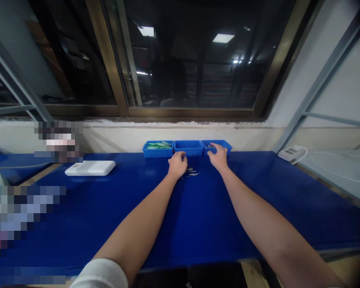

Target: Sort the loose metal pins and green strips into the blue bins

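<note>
My left hand (178, 165) is over the blue table top (195, 220), its fingers curled in front of the middle blue bin (188, 149). What it holds, if anything, is too small to make out. Just to its right lie several thin, shiny metal pieces (193, 173), perhaps screws or pins. My right hand (219, 157) reaches over the front of the right blue bin (228, 146), thumb and fingers apart. Small pieces show dimly inside that bin. The left blue bin (158, 152) holds green-and-clear plastic packets (159, 145).
A white, rounded slab-like device (90, 168) lies on the table at left. A white power strip (293, 153) with a cable is at right. Behind the bins rise a wall and a window (198, 80). Grey metal posts (324, 80) slant up on both sides.
</note>
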The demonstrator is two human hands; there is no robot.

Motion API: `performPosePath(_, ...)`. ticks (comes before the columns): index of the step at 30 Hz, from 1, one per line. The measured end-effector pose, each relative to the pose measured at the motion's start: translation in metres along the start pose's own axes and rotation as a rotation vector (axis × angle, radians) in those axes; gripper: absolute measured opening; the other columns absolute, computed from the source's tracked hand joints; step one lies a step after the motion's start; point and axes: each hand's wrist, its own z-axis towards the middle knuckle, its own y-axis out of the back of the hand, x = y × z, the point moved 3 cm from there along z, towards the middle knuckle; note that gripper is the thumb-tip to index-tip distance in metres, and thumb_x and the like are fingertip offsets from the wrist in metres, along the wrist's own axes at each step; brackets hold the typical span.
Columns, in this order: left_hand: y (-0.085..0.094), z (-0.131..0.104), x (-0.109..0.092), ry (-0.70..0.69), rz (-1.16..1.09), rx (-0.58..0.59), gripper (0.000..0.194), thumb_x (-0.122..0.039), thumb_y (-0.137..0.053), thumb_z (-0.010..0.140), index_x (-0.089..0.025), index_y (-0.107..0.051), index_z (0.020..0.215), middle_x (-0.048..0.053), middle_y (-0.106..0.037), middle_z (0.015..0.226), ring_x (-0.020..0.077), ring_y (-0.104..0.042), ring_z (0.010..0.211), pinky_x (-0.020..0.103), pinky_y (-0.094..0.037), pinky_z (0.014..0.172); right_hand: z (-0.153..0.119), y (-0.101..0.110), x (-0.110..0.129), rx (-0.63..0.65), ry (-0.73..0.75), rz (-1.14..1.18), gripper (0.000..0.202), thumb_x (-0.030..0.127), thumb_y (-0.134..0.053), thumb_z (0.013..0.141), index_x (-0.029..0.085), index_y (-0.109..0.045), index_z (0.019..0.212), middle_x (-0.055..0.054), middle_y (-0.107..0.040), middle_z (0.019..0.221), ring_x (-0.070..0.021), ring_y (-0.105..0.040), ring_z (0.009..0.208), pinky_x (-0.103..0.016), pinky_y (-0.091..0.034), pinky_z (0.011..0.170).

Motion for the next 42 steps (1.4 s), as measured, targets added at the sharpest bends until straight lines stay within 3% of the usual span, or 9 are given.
performPosePath(7,-0.002,0.001,0.002,0.004,0.007,0.017,0.024,-0.017,-0.050,0.083,-0.019,-0.060,0.105,0.007,-0.064,0.111,0.0203,-0.058,0.107,0.037,-0.043,0.095,-0.001,-0.002,-0.001,0.104,-0.142,-0.069,0.063,0.034,-0.058,0.068,0.026,-0.049,0.130,-0.007,-0.043,0.141,-0.0364,-0.033,0.122,-0.056,-0.030,0.096)
performPosePath(13,-0.002,0.002,0.002,0.011,-0.003,0.028,0.026,-0.015,-0.048,0.083,-0.018,-0.060,0.106,0.008,-0.064,0.112,0.0203,-0.058,0.107,0.037,-0.043,0.095,-0.001,0.001,-0.006,-0.029,-0.163,-0.006,0.058,0.028,-0.054,0.069,0.019,-0.049,0.126,-0.014,-0.052,0.126,-0.0326,-0.039,0.117,-0.051,-0.032,0.096)
performPosePath(18,-0.002,0.003,0.003,0.037,-0.021,0.033,0.030,-0.009,-0.043,0.083,-0.018,-0.060,0.106,0.007,-0.064,0.113,0.0184,-0.058,0.107,0.034,-0.043,0.096,-0.002,0.001,-0.004,-0.070,-0.060,0.033,0.041,0.020,-0.054,0.067,0.015,-0.061,0.107,-0.012,-0.061,0.110,-0.0272,-0.047,0.106,-0.044,-0.037,0.093)
performPosePath(20,-0.002,0.003,0.004,0.038,-0.027,0.035,0.032,-0.007,-0.043,0.081,-0.018,-0.060,0.106,0.007,-0.064,0.112,0.0183,-0.058,0.107,0.034,-0.043,0.096,-0.004,-0.001,0.003,0.009,0.042,0.090,0.027,0.019,-0.056,0.066,0.017,-0.066,0.091,-0.009,-0.065,0.097,-0.0242,-0.052,0.097,-0.039,-0.040,0.090)
performPosePath(23,-0.002,0.004,0.004,0.030,-0.035,0.029,0.033,-0.006,-0.044,0.080,-0.017,-0.061,0.105,0.008,-0.065,0.112,0.0186,-0.059,0.106,0.034,-0.043,0.095,-0.010,-0.009,0.017,0.273,0.226,0.160,0.010,0.022,-0.061,0.067,0.019,-0.067,0.074,-0.004,-0.067,0.080,-0.0206,-0.056,0.083,-0.035,-0.042,0.084)
performPosePath(26,-0.002,0.004,0.005,0.029,-0.038,0.026,0.032,-0.007,-0.044,0.080,-0.018,-0.062,0.105,0.007,-0.065,0.111,0.0180,-0.059,0.105,0.033,-0.044,0.095,-0.022,-0.018,0.033,0.553,0.325,0.170,0.008,0.024,-0.063,0.068,0.020,-0.069,0.070,-0.002,-0.068,0.075,-0.0184,-0.058,0.077,-0.032,-0.043,0.078)
performPosePath(28,-0.001,0.004,0.005,0.032,-0.037,0.025,0.032,-0.007,-0.043,0.081,-0.017,-0.062,0.105,0.007,-0.066,0.110,0.0177,-0.060,0.105,0.033,-0.044,0.095,-0.029,-0.021,0.042,0.654,0.356,0.161,0.008,0.023,-0.063,0.069,0.020,-0.070,0.071,-0.002,-0.068,0.074,-0.0171,-0.059,0.074,-0.030,-0.043,0.075)
performPosePath(33,0.000,0.003,0.002,0.036,-0.027,0.026,0.032,-0.007,-0.041,0.082,-0.016,-0.062,0.105,0.008,-0.066,0.110,0.0177,-0.060,0.104,0.033,-0.044,0.095,-0.036,-0.025,0.053,0.711,0.399,0.070,0.011,0.019,-0.061,0.073,0.020,-0.071,0.073,-0.003,-0.068,0.075,-0.0160,-0.058,0.074,-0.029,-0.042,0.075)
performPosePath(42,0.000,0.004,0.003,0.036,-0.022,0.027,0.031,-0.008,-0.043,0.082,-0.017,-0.062,0.103,0.007,-0.066,0.109,0.0169,-0.061,0.101,0.032,-0.045,0.094,-0.033,-0.033,0.042,0.722,0.347,0.042,0.008,0.019,-0.061,0.075,0.018,-0.068,0.071,-0.004,-0.066,0.073,-0.0155,-0.056,0.070,-0.027,-0.041,0.067)
